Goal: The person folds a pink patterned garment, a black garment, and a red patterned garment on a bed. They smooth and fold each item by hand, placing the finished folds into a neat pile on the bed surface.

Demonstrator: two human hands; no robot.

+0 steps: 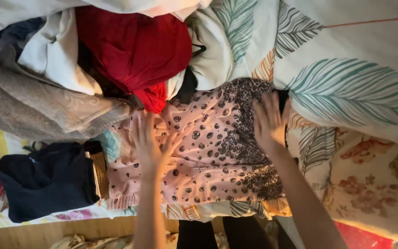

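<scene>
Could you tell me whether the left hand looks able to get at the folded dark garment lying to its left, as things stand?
Probably yes. The left hand lies flat on the pink spotted garment, and the folded dark garment sits just beside it with nothing on top or between them.

I see a bed (pixel 374 41) in a leaf-print sheet, bearing a pink spotted garment (pixel 199 161), folded dark clothes (pixel 47 180) and a heaped laundry pile (pixel 84 60).

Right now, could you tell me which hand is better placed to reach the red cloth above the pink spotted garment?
Left, probably. The left hand lies flat on the pink spotted garment, just below the red cloth, whose lowest fold hangs close above its fingertips. The right hand presses the garment's dark patterned side, farther off.
</scene>
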